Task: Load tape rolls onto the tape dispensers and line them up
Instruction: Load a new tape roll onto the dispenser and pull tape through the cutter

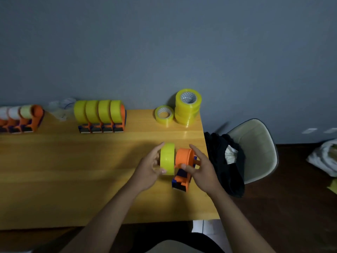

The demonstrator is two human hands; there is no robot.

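Both forearms reach forward over the yellow wooden surface (73,161) and meet near its right edge. The left hand (147,170) holds a yellow tape roll (167,158) upright on its edge: the thumb lies on the near rim and the other fingers are curled around the far side. Just to the right of the roll is an orange tape dispenser (183,168) with a dark blue base, and the roll is touching its orange hub or very close to it. The right hand (202,168) grips this dispenser from the right, the thumb in front of the hub and the fingers spread over its top. Farther back, four loaded dispensers (101,115) stand side by side. Spare tape rolls (187,106) lie near the back right corner.
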